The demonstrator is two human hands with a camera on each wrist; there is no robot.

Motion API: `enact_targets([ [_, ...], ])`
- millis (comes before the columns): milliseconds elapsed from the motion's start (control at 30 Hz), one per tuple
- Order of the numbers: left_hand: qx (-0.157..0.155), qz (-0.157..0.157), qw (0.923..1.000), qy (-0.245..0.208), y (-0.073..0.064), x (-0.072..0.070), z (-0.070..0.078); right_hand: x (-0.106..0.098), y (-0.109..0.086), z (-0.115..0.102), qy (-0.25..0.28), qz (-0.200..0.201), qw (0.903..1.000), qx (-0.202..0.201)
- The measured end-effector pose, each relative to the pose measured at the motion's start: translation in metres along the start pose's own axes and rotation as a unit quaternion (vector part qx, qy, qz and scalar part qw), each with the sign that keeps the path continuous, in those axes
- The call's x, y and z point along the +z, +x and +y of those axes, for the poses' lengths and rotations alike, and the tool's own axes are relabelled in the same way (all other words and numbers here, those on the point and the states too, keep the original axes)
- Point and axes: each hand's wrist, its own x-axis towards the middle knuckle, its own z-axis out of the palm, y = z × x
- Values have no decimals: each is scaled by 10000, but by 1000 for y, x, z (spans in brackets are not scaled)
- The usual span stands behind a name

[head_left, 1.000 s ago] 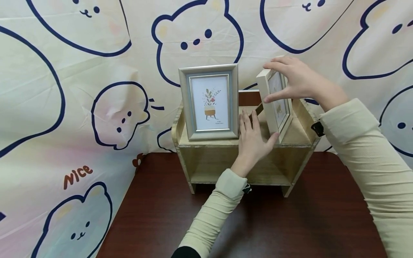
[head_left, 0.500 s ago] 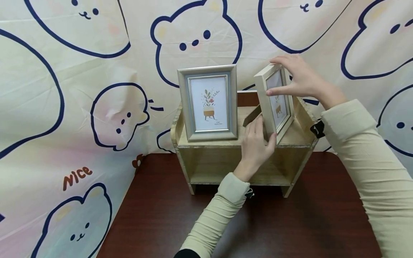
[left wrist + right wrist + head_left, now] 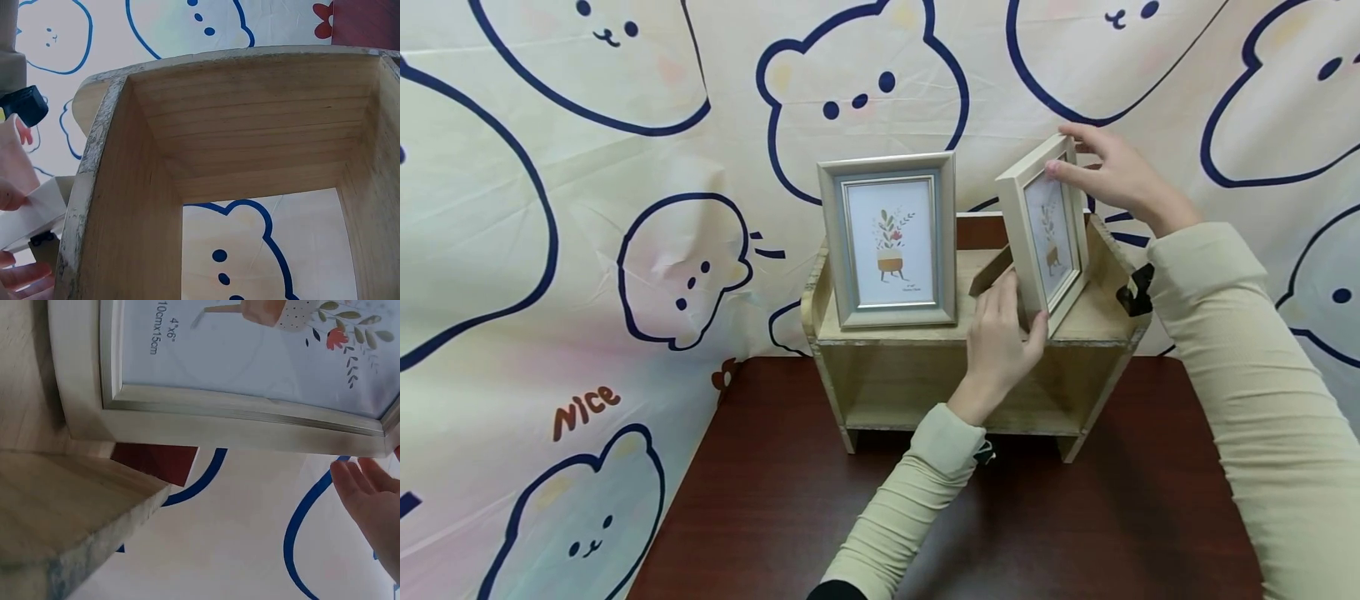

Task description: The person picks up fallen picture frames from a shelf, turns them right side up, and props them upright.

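Note:
A cream picture frame with a potted-plant print stands turned at an angle on the right of the wooden shelf's top. My left hand holds its lower left edge, thumb in front and fingers behind. At the upper corner, my right hand grips the frame between thumb and fingers. Behind the frame a brown support leg sticks out to the left. In the left wrist view, the left hand's fingers show beside the frame's pale edge. The right wrist view shows the print's "4x6" lettering.
A second, silver-grey picture frame stands upright on the shelf's left half, facing forward. The shelf has raised side panels and an open compartment below. It stands on a dark red-brown table against a bear-patterned cloth.
The right hand has slid right along the frame's top to its far corner. The left hand's fingers have moved from beside the frame to behind its lower edge. The frame has turned slightly forward.

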Motion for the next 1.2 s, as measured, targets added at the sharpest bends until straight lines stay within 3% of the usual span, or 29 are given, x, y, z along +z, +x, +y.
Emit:
enact_targets([
  [400, -167, 143, 9993, -299, -1, -3, -6, -5, -4, 4, 147, 224, 9993, 243],
  [533, -469, -63, 9961, -751, 1, -4, -11, -7, -6, 7, 138, 276, 9991, 300],
  [700, -788, -249, 9838, -1591, 3, -6, -16, -12, -10, 13, 275, 307, 9989, 225],
  [833, -700, -243, 9804, -1824, 2, -6, -18, -15, -12, 19, 538, 334, 9979, 163],
  [1067, -511, -68, 9844, -1682, 2, -7, -20, -21, -17, 27, 1027, 442, 9937, 108],
  [1200, -508, -2, 9839, -1712, 4, -7, -22, -23, -22, 31, 976, 629, 9932, 36],
])
